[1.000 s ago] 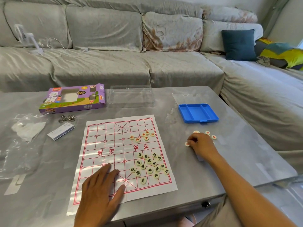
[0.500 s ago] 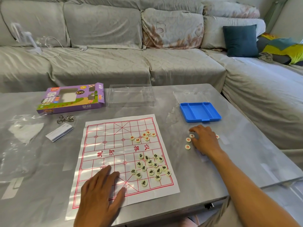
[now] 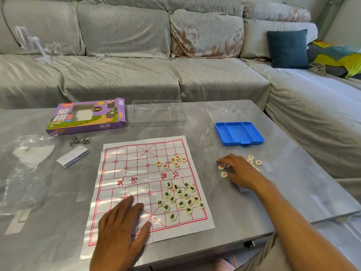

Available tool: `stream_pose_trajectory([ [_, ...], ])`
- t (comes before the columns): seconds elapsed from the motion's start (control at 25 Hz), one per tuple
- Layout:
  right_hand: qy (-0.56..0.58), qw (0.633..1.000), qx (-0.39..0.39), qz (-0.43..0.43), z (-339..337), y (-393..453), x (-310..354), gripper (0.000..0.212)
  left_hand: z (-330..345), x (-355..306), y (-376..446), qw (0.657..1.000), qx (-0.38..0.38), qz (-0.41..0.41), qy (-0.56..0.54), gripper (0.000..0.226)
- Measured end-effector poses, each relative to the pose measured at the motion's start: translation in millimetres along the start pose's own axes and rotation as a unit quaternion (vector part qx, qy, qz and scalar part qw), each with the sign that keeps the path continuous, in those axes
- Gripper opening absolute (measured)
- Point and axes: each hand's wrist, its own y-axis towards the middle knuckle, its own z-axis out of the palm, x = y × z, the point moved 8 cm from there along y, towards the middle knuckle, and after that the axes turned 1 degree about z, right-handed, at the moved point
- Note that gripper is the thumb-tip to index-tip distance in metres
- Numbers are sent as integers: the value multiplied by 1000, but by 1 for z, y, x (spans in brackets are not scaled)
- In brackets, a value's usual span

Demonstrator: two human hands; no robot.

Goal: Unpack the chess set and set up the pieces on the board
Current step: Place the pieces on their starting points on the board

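Left hand [image 3: 122, 229]: flat, palm down, fingers spread; Right hand [image 3: 241, 173]: arm outstretched, palm down, fingers curled.

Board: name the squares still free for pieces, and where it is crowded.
The paper board's far-left half is free, between its left border and the red pieces. The near right is crowded with black pieces. The left hand covers the near-left corner.

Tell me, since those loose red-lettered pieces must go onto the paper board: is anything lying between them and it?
Nothing visible. Bare grey tabletop separates the round cream red-lettered pieces under the right hand from the red-lined paper board. The blue plastic tray sits farther back, clear of that path.
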Motion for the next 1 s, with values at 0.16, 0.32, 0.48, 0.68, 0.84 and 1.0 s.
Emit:
stream_pose_trajectory([
  [0.16,20,999,31,-5,1,-6,1,41,0,1,0,1000,4,-5,-2,61],
  [0.32,27,998,54,-1,5,-14,1,44,0,1,0,1000,3,-8,-5,63],
  [0.48,24,1000,4,3,2,-14,2,34,-1,0,-1,1000,5,-5,-4,63],
  [0.68,18,999,-41,26,3,-12,4,22,2,2,-1,1000,14,-6,1,65],
  [0.84,-3,998,-56,23,0,-7,7,22,2,1,-1,1000,13,-7,-3,65],
  [1.0,-4,999,-46,25,0,-3,7,25,0,0,-1,1000,13,-7,-7,63],
])
